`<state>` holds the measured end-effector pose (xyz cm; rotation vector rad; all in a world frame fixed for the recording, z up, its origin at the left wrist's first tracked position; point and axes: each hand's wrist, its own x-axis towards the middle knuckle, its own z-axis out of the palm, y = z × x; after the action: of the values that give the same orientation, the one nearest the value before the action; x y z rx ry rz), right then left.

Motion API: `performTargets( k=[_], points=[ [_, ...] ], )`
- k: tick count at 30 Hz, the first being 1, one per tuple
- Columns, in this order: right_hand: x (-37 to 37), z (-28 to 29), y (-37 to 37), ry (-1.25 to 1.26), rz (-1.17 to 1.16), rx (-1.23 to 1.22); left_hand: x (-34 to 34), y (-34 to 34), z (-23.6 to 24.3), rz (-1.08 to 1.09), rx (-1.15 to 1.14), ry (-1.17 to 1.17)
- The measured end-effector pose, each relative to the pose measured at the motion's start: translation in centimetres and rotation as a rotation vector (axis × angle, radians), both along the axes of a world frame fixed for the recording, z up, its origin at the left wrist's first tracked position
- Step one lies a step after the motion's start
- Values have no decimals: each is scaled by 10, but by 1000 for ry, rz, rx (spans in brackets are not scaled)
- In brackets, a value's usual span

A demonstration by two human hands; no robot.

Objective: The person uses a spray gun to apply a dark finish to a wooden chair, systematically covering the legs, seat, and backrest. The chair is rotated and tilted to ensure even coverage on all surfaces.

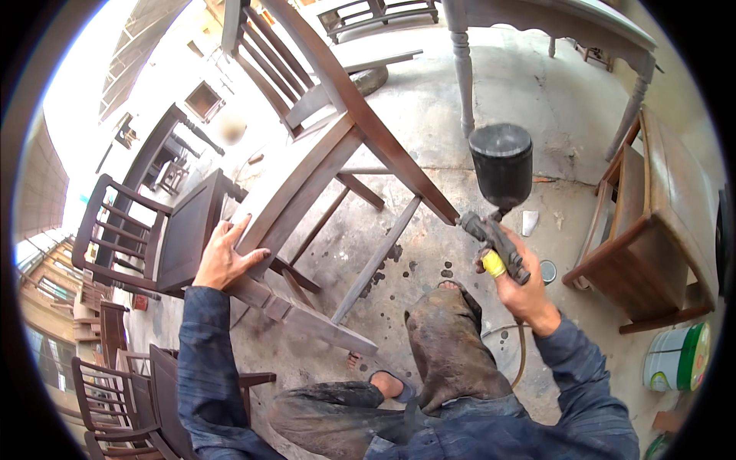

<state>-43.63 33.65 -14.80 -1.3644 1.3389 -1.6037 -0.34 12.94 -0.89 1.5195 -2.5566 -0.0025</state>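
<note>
A brown wooden chair (303, 188) is tilted in front of me, its slatted back at the top and its legs spread toward me. My left hand (227, 257) grips the chair at the near corner of its seat frame, thumb on one side and fingers on the other. In my right hand (519, 280) is a spray gun (491, 234) with a black cup (501, 165) on top and a yellow band by the grip. The gun's nozzle is close to the end of a chair leg (429, 195). My right fingers partly hide its trigger.
A dark chair (184, 218) stands on the left, with more furniture behind it. A grey table (552, 23) is at the far right. An overturned wooden piece (652, 222) and a white-and-green bucket (675, 356) stand on the right. A hose (521, 356) trails from the gun. Dark spots mark the concrete floor.
</note>
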Motion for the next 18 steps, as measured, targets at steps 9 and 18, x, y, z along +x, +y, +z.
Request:
performTargets(
  k=[9, 18],
  points=[
    [-6, 73, -63, -14, 1, -186, 64, 5, -11, -15, 109, 302],
    [33, 75, -62, 17, 123, -153, 70, 2, -34, 108, 114, 643]
  ],
)
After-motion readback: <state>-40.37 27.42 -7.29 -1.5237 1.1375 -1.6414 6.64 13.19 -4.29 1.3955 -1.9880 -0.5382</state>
